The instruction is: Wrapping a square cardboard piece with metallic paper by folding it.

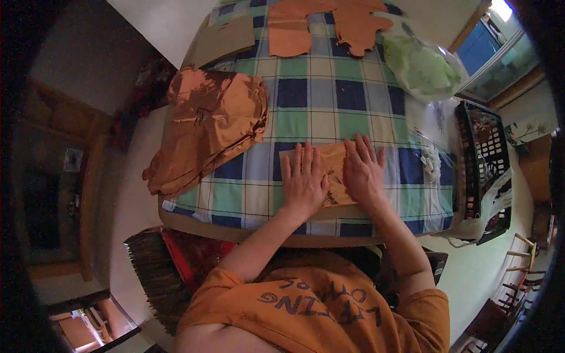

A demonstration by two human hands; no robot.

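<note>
Both my hands lie flat, fingers stretched out, on a small shiny copper-coloured sheet [336, 167] near the table's front edge. My left hand [305, 181] presses the sheet's left side, and my right hand [365, 176] presses its right side. Dark marks or creases show on the strip between them. A tan, card-like corner peeks out beside the left fingertips; the palms hide much of the rest. To the left of my left hand lies a large crumpled piece of copper-coloured foil [220, 117].
A checked cloth [321, 94] covers the table. Copper-coloured cut-out shapes [359, 29] and a grey-brown cardboard piece [225, 40] lie at the far side. At right are a pale green plastic bag [421, 67], white tangled string [431, 163] and a black crate [485, 141]. A broom [156, 276] stands below left.
</note>
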